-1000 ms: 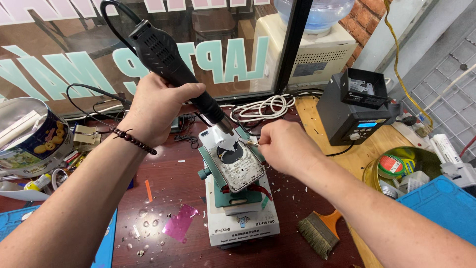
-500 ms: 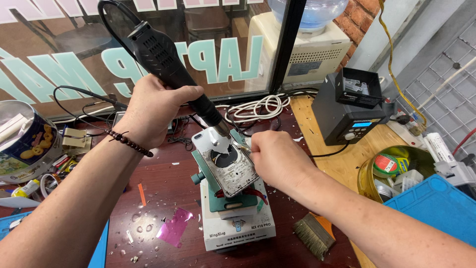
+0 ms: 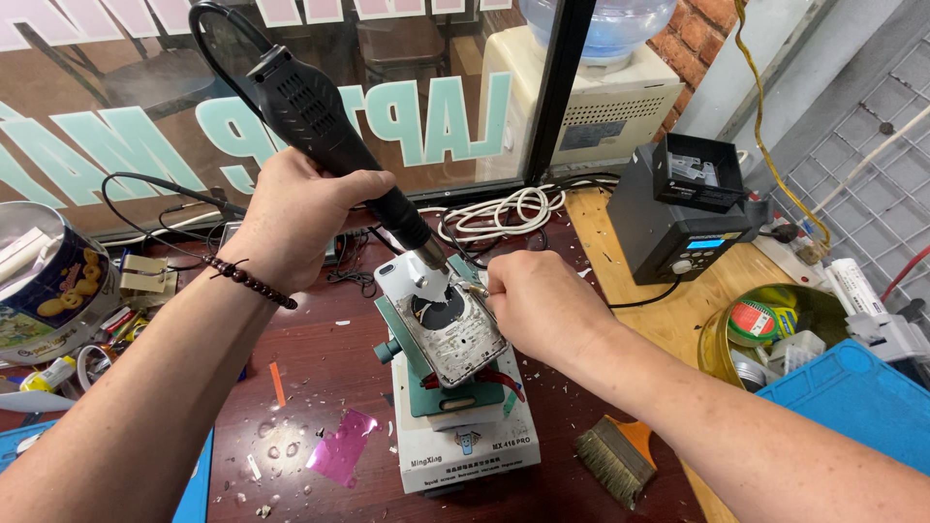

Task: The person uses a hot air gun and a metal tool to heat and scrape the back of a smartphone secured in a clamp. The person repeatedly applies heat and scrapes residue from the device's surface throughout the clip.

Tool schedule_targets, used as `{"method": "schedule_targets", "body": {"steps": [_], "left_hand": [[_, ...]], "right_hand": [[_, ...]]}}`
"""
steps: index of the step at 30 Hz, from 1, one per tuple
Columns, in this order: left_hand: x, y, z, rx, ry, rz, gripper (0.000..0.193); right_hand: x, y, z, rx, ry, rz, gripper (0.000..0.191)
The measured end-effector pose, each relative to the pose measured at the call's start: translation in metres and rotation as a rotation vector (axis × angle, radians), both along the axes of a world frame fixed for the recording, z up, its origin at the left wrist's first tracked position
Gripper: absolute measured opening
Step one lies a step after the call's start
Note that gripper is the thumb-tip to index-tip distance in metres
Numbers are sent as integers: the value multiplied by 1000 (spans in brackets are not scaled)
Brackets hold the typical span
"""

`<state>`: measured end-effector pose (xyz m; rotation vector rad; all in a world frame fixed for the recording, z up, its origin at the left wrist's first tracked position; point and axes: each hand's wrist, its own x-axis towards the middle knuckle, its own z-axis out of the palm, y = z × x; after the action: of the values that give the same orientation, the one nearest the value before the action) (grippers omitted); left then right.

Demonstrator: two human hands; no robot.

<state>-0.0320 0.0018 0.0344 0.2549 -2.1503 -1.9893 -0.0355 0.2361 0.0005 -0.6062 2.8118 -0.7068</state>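
My left hand (image 3: 295, 218) is clenched around the black hot-air gun (image 3: 334, 136), which slants down from eleven o'clock so its metal nozzle sits just over the top edge of the phone (image 3: 441, 320). The phone lies with its stripped back facing up, clamped in a green holder (image 3: 455, 392) on a white box-shaped machine (image 3: 465, 441) at the middle of the dark red table (image 3: 320, 358). My right hand (image 3: 542, 310) comes in from four o'clock and rests against the phone's upper right edge; its fingers (image 3: 499, 286) are pinched together on a thin metal tool (image 3: 475, 288), though the tool's tip is too small to make out. At five o'clock from the machine lies a small brush (image 3: 615, 460) with an orange handle. At seven o'clock a pink scrap of film (image 3: 339, 457) lies flat among bits of debris. Far out at nine o'clock stands a round cookie tin (image 3: 48, 276). At two o'clock a black station (image 3: 683, 218) with a lit blue display sits on a light wooden board, with a coil of white cable (image 3: 499, 208) near it at twelve o'clock. At three o'clock a yellow-green bowl (image 3: 717, 349) holds odds and ends, just beside a blue mat (image 3: 852, 397).
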Motion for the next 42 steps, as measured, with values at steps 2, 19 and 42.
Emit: {"method": "schedule_targets", "body": {"steps": [2, 19, 42], "left_hand": [[0, -1, -1, 1, 9, -6, 21], [6, -30, 12, 160, 168, 156, 20], [7, -3, 1, -37, -24, 57, 25]], "right_hand": [[4, 3, -8, -32, 42, 2, 12], [3, 19, 5, -45, 12, -57, 15], [-49, 4, 18, 170, 8, 270, 8]]}}
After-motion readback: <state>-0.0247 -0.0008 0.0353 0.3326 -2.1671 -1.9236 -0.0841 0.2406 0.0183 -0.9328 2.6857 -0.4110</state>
